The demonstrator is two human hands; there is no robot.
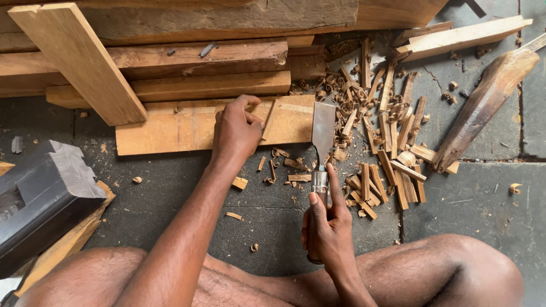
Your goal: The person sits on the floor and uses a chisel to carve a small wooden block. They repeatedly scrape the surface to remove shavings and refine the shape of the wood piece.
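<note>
My left hand (236, 129) grips a thin wooden stick (269, 120) and stands it against a flat light plank (170, 128) on the dark floor. My right hand (325, 224) is closed around the handle of a wide steel chisel (322, 132), whose blade points away from me and rests just right of the stick, over the plank's right end. Both my bare knees frame the bottom of the view.
Rough planks (199, 57) are stacked behind the flat one, and one board (74, 59) leans across them. Split sticks and shavings (387, 153) litter the floor to the right, beside a dark curved wood piece (483, 105). A grey block (40, 196) lies at left.
</note>
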